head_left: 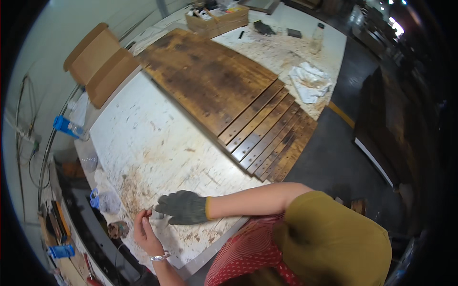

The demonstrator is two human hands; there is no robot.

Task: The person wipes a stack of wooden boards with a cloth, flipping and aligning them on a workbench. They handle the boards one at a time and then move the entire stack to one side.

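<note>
My left hand (147, 233) is bare, with a silver bracelet at the wrist. Its thumb and fingertips are pinched together over the near end of the table; a tiny dark thing shows at the tips, too small to name. Beside it, my right hand (183, 208) wears a dark grey knit glove with a yellow cuff. The gloved fingers are bent toward my left fingertips, around a small pale grey piece (157, 216) that I cannot make out. Beyond both hands lies a fanned stack of brown wood-grain boards (205, 76) with small holes along their ends.
Brown dust and scraps dirty the white table (138, 119). At the left stand an open cardboard box (102, 66), a blue bottle (69, 127) and a clear jug (106, 201). Farther off are a filled carton (217, 24), a clear bottle (317, 38) and a white rag (309, 82).
</note>
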